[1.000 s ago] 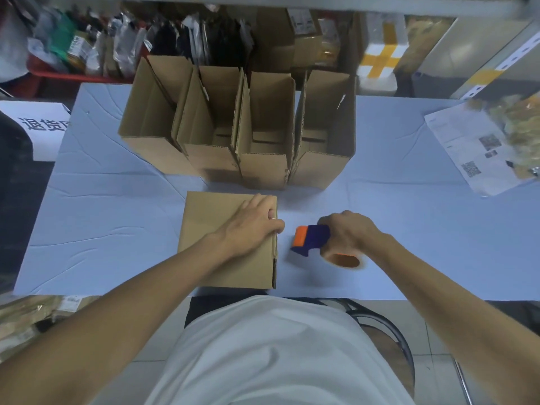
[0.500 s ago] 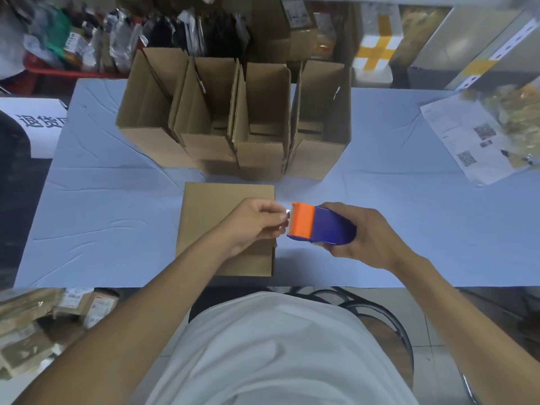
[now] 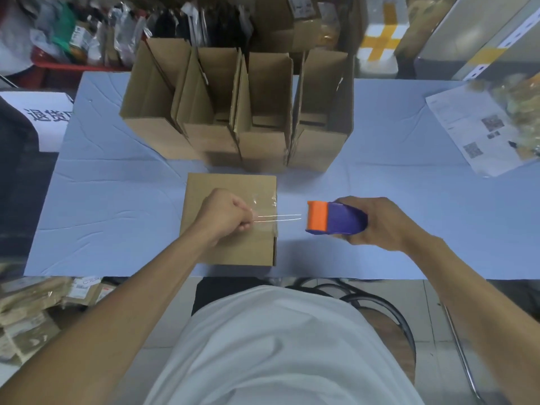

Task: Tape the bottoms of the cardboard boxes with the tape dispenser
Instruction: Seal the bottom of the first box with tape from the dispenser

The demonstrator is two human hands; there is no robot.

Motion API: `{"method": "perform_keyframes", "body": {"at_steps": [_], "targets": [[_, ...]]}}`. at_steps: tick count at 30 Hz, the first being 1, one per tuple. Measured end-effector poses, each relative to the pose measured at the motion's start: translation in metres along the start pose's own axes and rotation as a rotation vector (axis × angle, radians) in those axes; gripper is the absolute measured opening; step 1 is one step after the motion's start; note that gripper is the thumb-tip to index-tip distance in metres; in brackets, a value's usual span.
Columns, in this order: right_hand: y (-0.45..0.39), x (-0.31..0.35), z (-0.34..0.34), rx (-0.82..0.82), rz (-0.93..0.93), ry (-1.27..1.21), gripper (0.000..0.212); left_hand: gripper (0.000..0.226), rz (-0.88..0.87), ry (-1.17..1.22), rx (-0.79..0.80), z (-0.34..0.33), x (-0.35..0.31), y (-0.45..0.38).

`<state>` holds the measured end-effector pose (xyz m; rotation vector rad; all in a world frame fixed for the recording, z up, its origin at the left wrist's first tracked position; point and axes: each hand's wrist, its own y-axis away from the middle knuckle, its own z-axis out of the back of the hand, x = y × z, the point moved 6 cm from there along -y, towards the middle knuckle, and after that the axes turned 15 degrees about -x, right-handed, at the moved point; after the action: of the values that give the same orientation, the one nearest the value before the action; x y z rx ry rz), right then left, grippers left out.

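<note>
Head view — closed cardboard box [image 3: 228, 241] lying near the front edge of the blue table [image 3: 117, 200], taken here as landmark. Left hand [image 3: 226, 219] hovering over the box top, fingers curled and pinching the free end of the clear tape [image 3: 277, 218]. Tape stretching rightward past the box's right edge to the tape dispenser [image 3: 336, 218] — orange and purple, right hand [image 3: 377, 222] wrapping around it, right of the box. Four open boxes [image 3: 236, 112] standing in a row behind it. Printed papers [image 3: 479, 133] lying far right.

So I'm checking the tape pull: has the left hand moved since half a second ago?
Yes. The left hand, pinching the tape, drew leftward over the closed box, away from its right edge and the dispenser.
</note>
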<state>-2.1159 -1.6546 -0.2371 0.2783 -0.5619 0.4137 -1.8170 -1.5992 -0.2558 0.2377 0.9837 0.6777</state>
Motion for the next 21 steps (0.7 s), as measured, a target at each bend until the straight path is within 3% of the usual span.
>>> {"method": "perform_keyframes", "body": {"at_steps": [8,11,17,19,21], "targets": [[-0.014,-0.004,-0.034,0.040,0.017,0.056,0.058,0.019,0.008,-0.162,-0.093,0.003,0.008,-0.010],[-0.015,-0.005,-0.039,0.046,0.015,0.063,0.058,0.020,-0.070,-0.260,-0.128,0.004,0.005,-0.010],[-0.023,0.004,-0.053,0.123,0.003,0.186,0.051,0.043,-0.266,-0.929,-0.226,0.005,-0.027,-0.007],[-0.026,0.009,-0.056,0.135,0.022,0.218,0.051,0.027,-0.460,-0.875,-0.131,-0.009,-0.036,-0.005],[-0.031,0.014,-0.060,0.159,0.034,0.245,0.048,0.031,-0.652,-0.719,0.126,-0.030,-0.038,0.008]]}}
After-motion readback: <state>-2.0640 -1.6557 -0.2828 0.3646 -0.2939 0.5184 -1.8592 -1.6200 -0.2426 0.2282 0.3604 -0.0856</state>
